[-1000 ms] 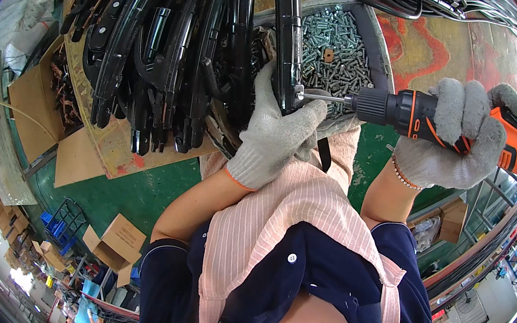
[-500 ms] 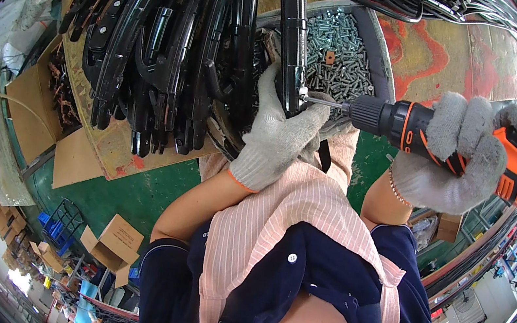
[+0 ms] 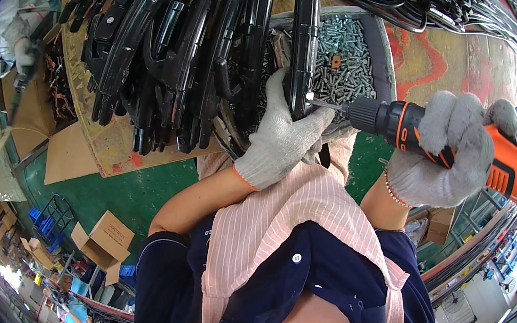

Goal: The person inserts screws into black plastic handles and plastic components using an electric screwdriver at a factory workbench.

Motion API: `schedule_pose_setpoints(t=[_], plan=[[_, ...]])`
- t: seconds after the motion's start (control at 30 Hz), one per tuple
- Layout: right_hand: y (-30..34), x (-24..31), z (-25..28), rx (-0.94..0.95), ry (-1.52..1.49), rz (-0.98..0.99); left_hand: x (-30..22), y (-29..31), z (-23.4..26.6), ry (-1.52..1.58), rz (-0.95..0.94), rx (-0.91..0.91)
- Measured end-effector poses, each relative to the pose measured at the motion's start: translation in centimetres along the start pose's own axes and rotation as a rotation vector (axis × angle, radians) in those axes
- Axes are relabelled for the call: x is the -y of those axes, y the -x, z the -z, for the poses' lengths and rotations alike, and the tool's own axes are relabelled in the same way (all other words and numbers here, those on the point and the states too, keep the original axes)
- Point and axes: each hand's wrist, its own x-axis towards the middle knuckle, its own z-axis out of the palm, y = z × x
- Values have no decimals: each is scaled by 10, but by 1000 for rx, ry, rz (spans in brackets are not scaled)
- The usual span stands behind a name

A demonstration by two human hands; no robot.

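Note:
My left hand point(image 3: 281, 138), in a grey-white knit glove, is closed around the lower end of a black electrode holder point(image 3: 303, 42). The holder stands lengthwise, its cable leaving at the far end. In my gloved right hand point(image 3: 448, 148) is an orange and black cordless drill point(image 3: 388, 122), lying nearly level and pointing left. Its thin bit meets a small bright fitting point(image 3: 309, 97) on the holder's side, just above my left fingertips. Under the holder is a grey bin point(image 3: 386, 74) with many loose screws point(image 3: 346, 55) and a small copper piece point(image 3: 335, 61).
Several more black electrode holders point(image 3: 138, 32) hang over the worn wooden table's point(image 3: 87, 131) left side. Black cables point(image 3: 387, 1) lie along the back. Cardboard boxes point(image 3: 106, 236) stand on the green floor. At far left another person's gloved hand point(image 3: 21, 42) holds a dark power tool point(image 3: 22, 79).
The view has shifted slightly, and the holder with my left hand appears a little to the right. The drill bit stays at the fitting. Another person's gloved hand with a tool has appeared at far left.

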Motion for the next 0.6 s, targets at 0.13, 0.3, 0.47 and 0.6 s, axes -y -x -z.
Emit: schedule_pose_setpoints(t=[0.13,0.3,0.47,0.6], plan=[[0,0,6,1,6,-16,-5,-3,-1,23,20,17],[-1,7,9,4,23,1,-11,1,-2,-46,6,42],[-29,40,21,64,-396,-69,-52,23,0,-63,54,221],[-41,49,6,75,-302,-171,-127,47,13,-457,62,222]])
